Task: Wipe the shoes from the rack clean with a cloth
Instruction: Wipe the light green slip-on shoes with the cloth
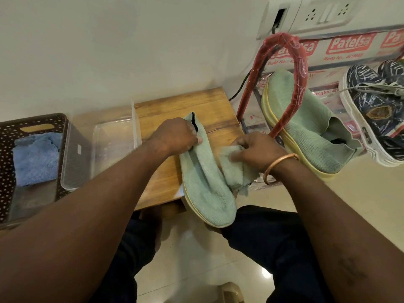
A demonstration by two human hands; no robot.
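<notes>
A light green knit shoe with a pale yellow sole lies across the wooden stool, its toe pointing toward me. My left hand grips the shoe at its collar. My right hand, with a bangle on the wrist, holds a bunched light green cloth against the shoe's right side. The matching green shoe sits on the red-framed rack to the right.
A dark blue patterned sneaker with white laces sits on the rack beside the green shoe. On the left stand a clear plastic box and a brown perforated basket holding a blue cloth. A wall socket panel is above the rack.
</notes>
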